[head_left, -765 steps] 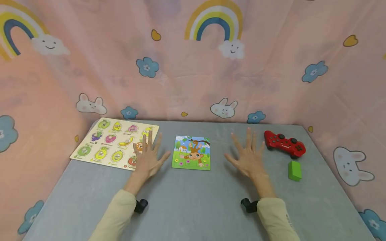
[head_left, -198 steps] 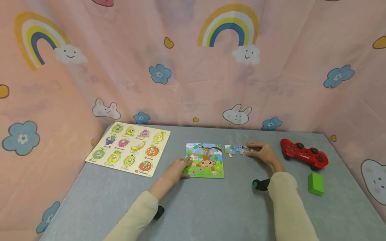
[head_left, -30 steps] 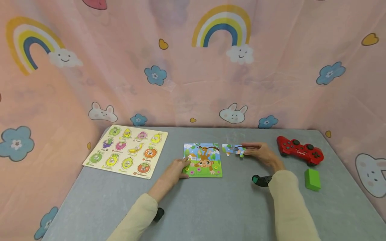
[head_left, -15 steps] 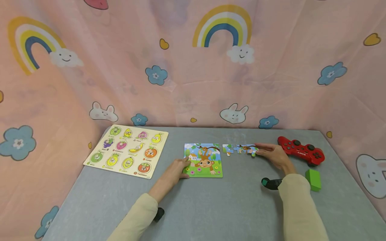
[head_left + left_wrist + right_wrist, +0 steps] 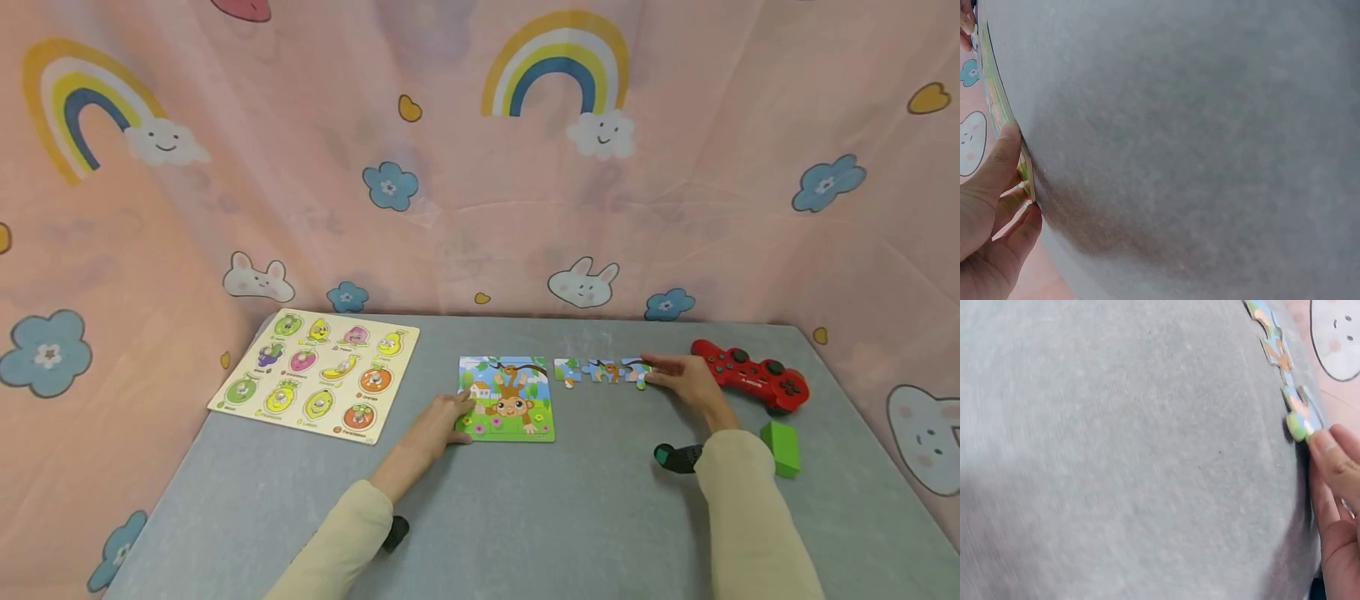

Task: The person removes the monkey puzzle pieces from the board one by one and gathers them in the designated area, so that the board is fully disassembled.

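Observation:
In the head view a square monkey jigsaw puzzle (image 5: 506, 404) lies at the middle of the table. My left hand (image 5: 429, 429) grips its near left corner; the left wrist view shows thumb and fingers around the puzzle's edge (image 5: 999, 94). To the right of the puzzle, several loose pieces form a row: a left puzzle piece (image 5: 567, 371), a middle puzzle piece (image 5: 602, 370) with brown on it, and a right puzzle piece (image 5: 635, 369). My right hand (image 5: 688, 383) pinches the right piece by its right end, as the right wrist view shows at the piece's green knob (image 5: 1297, 427).
A cream fruit puzzle board (image 5: 318, 375) lies at the left. On the right are a red game controller (image 5: 750, 375) and a green block (image 5: 781, 448), both close to my right forearm. A patterned pink cloth (image 5: 480, 233) hangs behind the grey table (image 5: 525, 517).
My right hand has moved right with its puzzle piece, which overlapped the middle piece a second ago and now lies to its right. The left hand stays on the monkey puzzle.

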### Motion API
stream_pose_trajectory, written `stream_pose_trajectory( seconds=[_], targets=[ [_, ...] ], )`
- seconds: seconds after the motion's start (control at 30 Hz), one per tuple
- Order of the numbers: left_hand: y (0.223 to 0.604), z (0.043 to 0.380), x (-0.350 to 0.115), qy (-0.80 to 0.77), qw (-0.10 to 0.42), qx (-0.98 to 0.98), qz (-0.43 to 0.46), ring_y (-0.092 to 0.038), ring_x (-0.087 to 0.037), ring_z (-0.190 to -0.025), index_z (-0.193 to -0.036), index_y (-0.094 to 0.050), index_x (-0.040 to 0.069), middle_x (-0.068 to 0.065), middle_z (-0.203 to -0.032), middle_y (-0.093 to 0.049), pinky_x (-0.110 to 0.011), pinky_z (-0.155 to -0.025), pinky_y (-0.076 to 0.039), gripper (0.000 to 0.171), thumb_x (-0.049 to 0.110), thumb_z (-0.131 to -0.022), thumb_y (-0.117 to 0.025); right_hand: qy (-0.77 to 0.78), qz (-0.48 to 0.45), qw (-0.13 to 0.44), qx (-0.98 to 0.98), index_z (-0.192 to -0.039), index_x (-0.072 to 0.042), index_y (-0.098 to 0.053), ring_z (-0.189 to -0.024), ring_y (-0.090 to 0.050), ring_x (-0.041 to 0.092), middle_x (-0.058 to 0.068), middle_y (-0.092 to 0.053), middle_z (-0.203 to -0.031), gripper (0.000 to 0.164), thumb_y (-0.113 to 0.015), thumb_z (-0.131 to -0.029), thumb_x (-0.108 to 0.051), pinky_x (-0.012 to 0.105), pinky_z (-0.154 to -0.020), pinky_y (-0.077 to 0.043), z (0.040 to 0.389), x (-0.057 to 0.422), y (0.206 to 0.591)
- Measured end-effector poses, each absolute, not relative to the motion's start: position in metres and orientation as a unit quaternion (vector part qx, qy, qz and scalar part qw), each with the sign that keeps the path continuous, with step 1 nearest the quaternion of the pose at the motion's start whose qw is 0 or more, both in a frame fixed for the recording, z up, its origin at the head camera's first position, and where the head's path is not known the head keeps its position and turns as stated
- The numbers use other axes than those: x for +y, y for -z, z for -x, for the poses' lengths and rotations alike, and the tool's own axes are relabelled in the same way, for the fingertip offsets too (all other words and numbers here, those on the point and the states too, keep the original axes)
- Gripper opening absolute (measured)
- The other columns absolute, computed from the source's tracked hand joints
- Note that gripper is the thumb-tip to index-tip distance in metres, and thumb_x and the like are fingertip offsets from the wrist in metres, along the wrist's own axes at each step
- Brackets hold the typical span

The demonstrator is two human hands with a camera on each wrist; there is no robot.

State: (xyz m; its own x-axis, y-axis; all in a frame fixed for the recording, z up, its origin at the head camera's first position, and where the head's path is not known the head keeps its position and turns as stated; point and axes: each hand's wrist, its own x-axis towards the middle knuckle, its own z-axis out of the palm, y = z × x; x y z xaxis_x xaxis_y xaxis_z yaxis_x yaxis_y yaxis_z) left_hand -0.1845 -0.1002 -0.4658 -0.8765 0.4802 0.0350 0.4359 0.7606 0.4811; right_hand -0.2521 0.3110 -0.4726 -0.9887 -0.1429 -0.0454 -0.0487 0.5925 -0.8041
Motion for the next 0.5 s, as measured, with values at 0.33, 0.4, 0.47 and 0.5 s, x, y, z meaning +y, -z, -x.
stream_pose_trajectory(
  seconds=[0.33, 0.4, 0.47, 0.5],
  targets=[
    [0.4678, 0.1855, -0.1026, -0.249, 0.031, 0.933, -0.259, -0.055, -0.043, -0.112, -0.124, -0.057, -0.011, -0.026, -0.135, -0.050, -0.044, -0.098, -0.047, 0.057, 0.013, -0.076, -0.078, 0.375, 0.061, 0.058, 0.923, -0.129, 0.006, -0.055, -0.115, -0.051, 0.045, 0.031, -0.053, -0.129, 0.042, -0.065, -0.091, -0.007, 0.057, -0.097, -0.042, 0.2573, 0.3071, 0.4664],
    [0.4639, 0.1840, -0.1005, -0.254, 0.050, 0.935, -0.241, -0.053, -0.044, -0.115, -0.124, -0.057, -0.012, -0.027, -0.136, -0.049, -0.047, -0.099, -0.045, 0.057, 0.010, -0.075, -0.078, 0.368, 0.059, 0.062, 0.926, -0.129, 0.006, -0.055, -0.114, -0.053, 0.044, 0.031, -0.052, -0.128, 0.042, -0.065, -0.090, -0.006, 0.056, -0.097, -0.043, 0.2583, 0.3073, 0.4665],
    [0.4627, 0.1835, -0.0999, -0.252, 0.057, 0.937, -0.233, -0.052, -0.044, -0.116, -0.124, -0.057, -0.012, -0.026, -0.137, -0.048, -0.047, -0.100, -0.044, 0.057, 0.010, -0.075, -0.078, 0.366, 0.057, 0.066, 0.926, -0.129, 0.006, -0.055, -0.114, -0.054, 0.043, 0.030, -0.052, -0.129, 0.042, -0.065, -0.090, -0.006, 0.055, -0.097, -0.044, 0.2587, 0.3072, 0.4666],
    [0.4618, 0.1835, -0.0999, -0.253, 0.062, 0.938, -0.229, -0.052, -0.043, -0.117, -0.124, -0.057, -0.011, -0.025, -0.137, -0.048, -0.047, -0.100, -0.044, 0.057, 0.010, -0.075, -0.077, 0.368, 0.057, 0.068, 0.926, -0.129, 0.007, -0.054, -0.114, -0.054, 0.043, 0.030, -0.052, -0.129, 0.042, -0.065, -0.090, -0.006, 0.055, -0.096, -0.044, 0.2587, 0.3073, 0.4667]
  ],
)
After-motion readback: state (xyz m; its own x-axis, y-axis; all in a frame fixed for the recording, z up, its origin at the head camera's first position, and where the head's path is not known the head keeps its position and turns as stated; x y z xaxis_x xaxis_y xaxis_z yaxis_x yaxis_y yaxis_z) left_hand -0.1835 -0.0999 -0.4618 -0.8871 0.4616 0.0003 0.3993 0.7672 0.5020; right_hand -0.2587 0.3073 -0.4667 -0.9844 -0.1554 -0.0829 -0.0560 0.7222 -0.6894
